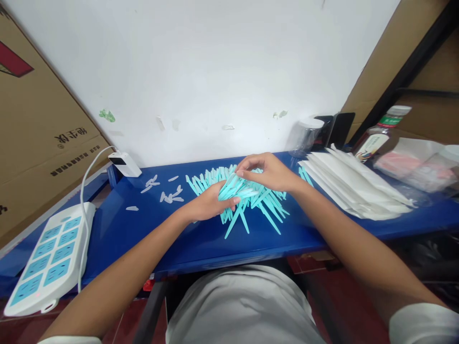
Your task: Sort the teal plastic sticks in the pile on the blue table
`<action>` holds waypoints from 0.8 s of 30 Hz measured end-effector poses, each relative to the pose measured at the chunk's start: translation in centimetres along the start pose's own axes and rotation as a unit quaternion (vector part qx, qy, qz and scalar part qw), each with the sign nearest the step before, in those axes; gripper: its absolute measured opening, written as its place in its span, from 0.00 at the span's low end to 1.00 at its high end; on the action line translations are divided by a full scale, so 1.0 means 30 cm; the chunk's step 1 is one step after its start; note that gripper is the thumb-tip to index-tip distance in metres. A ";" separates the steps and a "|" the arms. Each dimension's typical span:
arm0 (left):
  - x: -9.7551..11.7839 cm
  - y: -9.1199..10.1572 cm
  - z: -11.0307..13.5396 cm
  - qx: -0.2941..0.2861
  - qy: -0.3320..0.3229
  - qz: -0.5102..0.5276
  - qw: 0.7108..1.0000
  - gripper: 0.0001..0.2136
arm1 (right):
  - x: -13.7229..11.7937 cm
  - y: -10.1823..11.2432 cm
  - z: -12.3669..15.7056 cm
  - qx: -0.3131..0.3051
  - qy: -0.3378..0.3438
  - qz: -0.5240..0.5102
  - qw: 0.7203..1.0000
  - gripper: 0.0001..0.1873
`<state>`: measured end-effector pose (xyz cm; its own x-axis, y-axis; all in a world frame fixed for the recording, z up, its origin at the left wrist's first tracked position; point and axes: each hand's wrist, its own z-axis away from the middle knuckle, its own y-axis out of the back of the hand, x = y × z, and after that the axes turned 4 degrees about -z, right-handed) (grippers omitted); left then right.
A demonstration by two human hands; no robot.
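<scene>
A bundle of slim turquoise plastic sticks (236, 187), which look like eyebrow razors, lies in my left hand (211, 203), its thumb across them. My right hand (267, 169) reaches over from the right, thumb and fingertips pinched at the upper ends of the bundle. Which stick it grips is too small to make out clearly. Beneath and around both hands spreads a loose pile of the same sticks (270, 215), many with pale tips, fanned out on the blue table (229, 251). Small whitish translucent pieces (172, 196), like caps, lie scattered left of the pile.
A white power strip (53, 258) with a cable sits at the left, near a white charger (125, 163) and a cardboard box (43, 119). On the right are stacked white paper bags (355, 186), a clear jar (304, 138), a bottle (380, 134) and plastic packs (416, 162).
</scene>
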<state>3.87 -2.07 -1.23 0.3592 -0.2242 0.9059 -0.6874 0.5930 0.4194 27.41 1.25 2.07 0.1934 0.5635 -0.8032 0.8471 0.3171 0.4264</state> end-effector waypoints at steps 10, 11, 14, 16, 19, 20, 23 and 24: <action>0.009 0.003 0.016 0.034 -0.035 -0.008 0.999 0.19 | -0.016 -0.015 0.002 0.030 -0.002 -0.046 0.998 0.17; 0.006 0.002 0.016 0.041 -0.035 -0.010 0.998 0.19 | -0.014 -0.013 0.002 0.029 0.004 -0.050 0.998 0.18; -0.009 -0.002 0.011 0.059 -0.032 -0.012 0.998 0.19 | -0.002 -0.006 0.001 0.029 0.031 -0.047 0.998 0.21; -0.020 -0.005 0.009 0.061 -0.028 -0.010 0.998 0.19 | 0.007 -0.002 0.001 0.030 0.049 -0.040 0.998 0.20; -0.026 -0.010 0.008 0.053 -0.027 -0.003 0.998 0.19 | 0.012 0.000 0.003 0.027 0.066 -0.030 0.997 0.17; -0.024 -0.012 0.007 0.052 -0.026 0.002 0.998 0.19 | 0.011 -0.001 0.004 0.026 0.070 -0.026 0.997 0.16; -0.009 -0.017 0.002 0.048 -0.026 0.027 0.998 0.19 | 0.001 -0.002 0.003 0.033 0.087 0.001 0.996 0.15; -0.002 -0.017 0.001 0.046 -0.025 0.037 0.998 0.19 | 0.000 -0.002 0.002 0.054 0.095 0.013 0.994 0.15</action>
<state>4.19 -2.38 -1.51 0.2742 -0.2220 0.9357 -0.7667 0.5369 0.3520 27.40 1.20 2.02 0.1270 0.7074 -0.6953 0.8932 0.2233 0.3904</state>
